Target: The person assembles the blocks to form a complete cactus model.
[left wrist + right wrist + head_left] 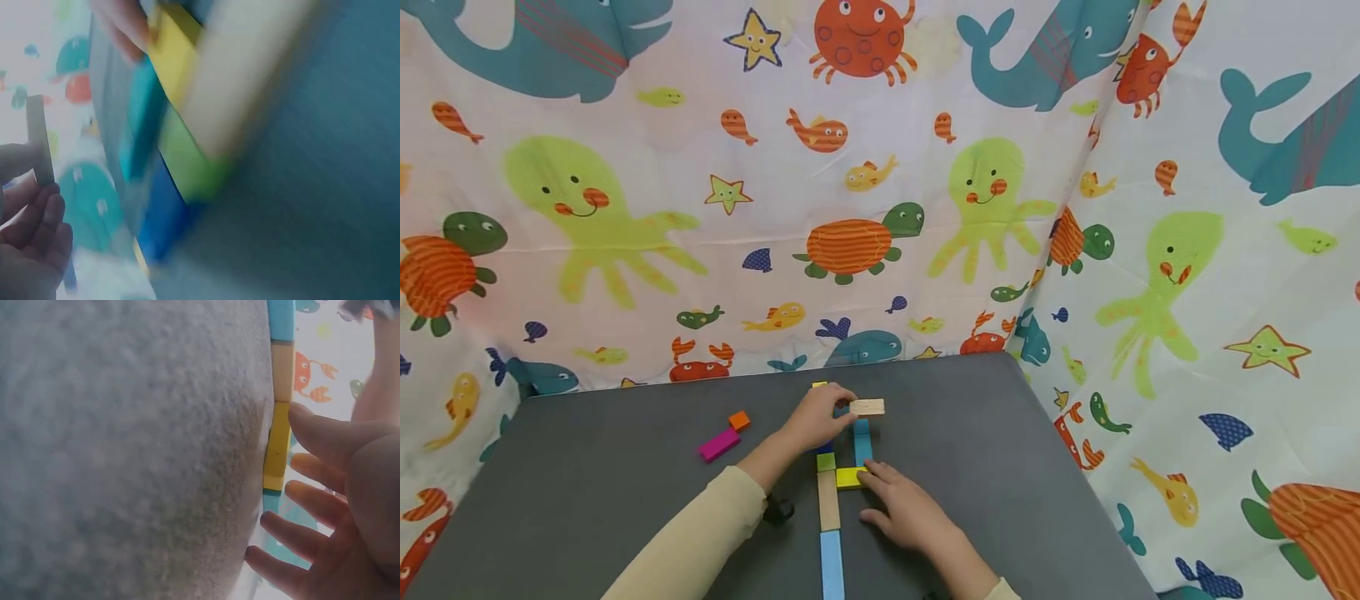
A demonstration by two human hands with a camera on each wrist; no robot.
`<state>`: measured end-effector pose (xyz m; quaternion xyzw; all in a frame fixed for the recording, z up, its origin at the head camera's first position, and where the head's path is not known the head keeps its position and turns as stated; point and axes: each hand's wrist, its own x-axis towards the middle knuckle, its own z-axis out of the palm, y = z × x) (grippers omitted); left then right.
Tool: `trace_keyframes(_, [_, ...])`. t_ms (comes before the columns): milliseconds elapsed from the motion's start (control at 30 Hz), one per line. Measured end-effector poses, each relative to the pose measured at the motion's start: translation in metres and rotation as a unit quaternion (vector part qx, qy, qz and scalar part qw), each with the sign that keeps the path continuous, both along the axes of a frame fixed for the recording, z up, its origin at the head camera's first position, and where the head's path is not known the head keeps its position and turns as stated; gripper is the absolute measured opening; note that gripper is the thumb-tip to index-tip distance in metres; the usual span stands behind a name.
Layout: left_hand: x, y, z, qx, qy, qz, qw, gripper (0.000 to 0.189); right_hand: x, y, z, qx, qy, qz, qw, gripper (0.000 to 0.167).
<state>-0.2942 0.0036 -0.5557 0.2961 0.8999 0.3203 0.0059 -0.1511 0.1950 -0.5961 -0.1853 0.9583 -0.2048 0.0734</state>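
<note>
My left hand point(817, 417) pinches a plain wooden block point(868, 407) between thumb and fingers; in the left wrist view this block point(40, 139) is held off the table. Below it lies a teal block point(862, 443), which meets a yellow block point(850, 477). Fingers of my right hand point(906, 508) are spread at the yellow block's right end; the right wrist view shows them loosely extended beside that block point(276, 447). A row runs alongside: dark blue block point(825, 447), green block point(826, 462), wooden block point(828, 500), light blue block point(832, 562). My left hand hides the row's far part.
Left of the row, a magenta block point(719, 445) and an orange block point(740, 421) lie on the dark grey table point(985, 433). A white curtain point(880, 175) printed with sea animals hangs behind the table and along its right side.
</note>
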Motion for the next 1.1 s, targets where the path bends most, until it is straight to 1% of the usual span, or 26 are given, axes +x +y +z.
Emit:
trace_keyframes(100, [0.012,-0.039,-0.004,-0.017,0.002,0.046,0.9988,0.024,-0.005,-0.001,0.002,-0.008,-0.003,-0.013,0.9999,0.062])
trace_keyframes(167, [0.021,-0.062,-0.011,-0.028,0.004,0.074,0.9969,0.024,-0.011,-0.001,0.004,-0.012,-0.001,-0.018,0.9998,0.063])
trace_keyframes(233, [0.031,-0.082,-0.021,-0.035,0.002,0.093,0.9950,0.023,-0.018,0.000,0.004,-0.016,0.005,-0.023,0.9996,0.063])
trace_keyframes(333, [0.042,-0.106,-0.036,-0.040,-0.005,0.116,0.9924,0.023,-0.029,0.000,0.002,-0.024,0.020,-0.023,0.9993,0.062])
trace_keyframes(433, [0.048,-0.120,-0.048,-0.033,-0.012,0.130,0.9910,0.023,-0.039,0.000,-0.001,-0.032,0.030,-0.023,0.9988,0.062])
trace_keyframes(533, [0.049,-0.124,-0.057,-0.022,-0.014,0.130,0.9911,0.022,-0.048,-0.001,-0.002,-0.037,0.030,-0.023,0.9986,0.063])
trace_keyframes(633, [0.049,-0.121,-0.064,-0.014,-0.016,0.126,0.9918,0.022,-0.054,-0.001,-0.003,-0.040,0.020,-0.024,0.9987,0.063])
trace_keyframes(733, [0.048,-0.116,-0.068,-0.012,-0.017,0.120,0.9925,0.022,-0.057,-0.001,-0.001,-0.044,0.012,-0.027,0.9986,0.063])
trace_keyframes(800, [0.048,-0.113,-0.069,-0.009,-0.019,0.116,0.9930,0.022,-0.058,-0.002,0.001,-0.041,0.007,-0.030,0.9987,0.063])
trace_keyframes(933, [0.048,-0.107,-0.068,-0.016,-0.020,0.114,0.9932,0.024,-0.058,-0.003,0.002,-0.034,0.007,-0.034,0.9988,0.063])
trace_keyframes(1033, [0.049,-0.106,-0.066,-0.022,-0.018,0.114,0.9930,0.036,-0.058,-0.002,0.002,-0.038,0.007,-0.033,0.9987,0.062])
trace_keyframes(1100, [0.048,-0.111,-0.062,-0.013,-0.016,0.113,0.9934,0.044,-0.059,-0.001,0.001,-0.039,0.001,-0.032,0.9987,0.062])
